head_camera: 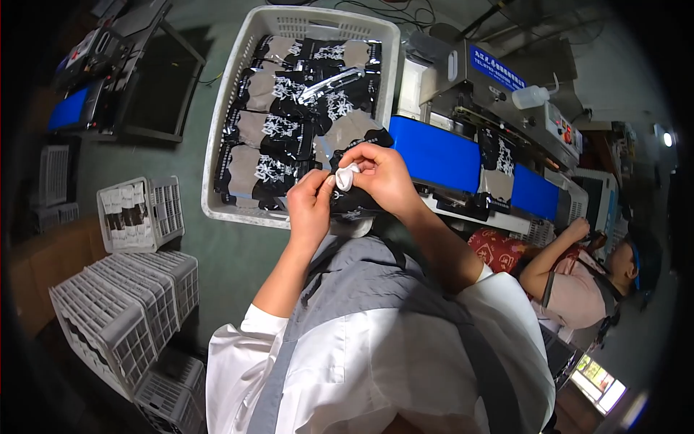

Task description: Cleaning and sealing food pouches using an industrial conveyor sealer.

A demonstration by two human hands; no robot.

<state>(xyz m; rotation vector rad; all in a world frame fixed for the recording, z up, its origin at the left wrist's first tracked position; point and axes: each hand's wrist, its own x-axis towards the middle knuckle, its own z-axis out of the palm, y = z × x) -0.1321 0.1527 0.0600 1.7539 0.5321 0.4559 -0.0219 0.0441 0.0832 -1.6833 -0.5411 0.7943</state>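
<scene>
Both my hands meet above the near right corner of a white plastic crate [238,216]. Between the thumb and fingers of my right hand [384,176] is a small crumpled white piece of soft material [346,178], perhaps cloth or rubber. My left hand [312,203] has its thumb and fingertips pinched together at the left edge of that piece; its exact hold is partly hidden. Just under the hands lies a black pouch [355,202], partly covered by them. Shiny black pouches [271,127] with beige panels and white lettering fill the crate in layers.
At right, a band sealing machine [488,92] with a blue conveyor belt [434,154] carries another pouch [496,173]. A plastic squeeze bottle [531,96] sits on it. Beyond, a seated co-worker [574,282] faces the line. Stacked white crates [130,304] stand on the floor at left.
</scene>
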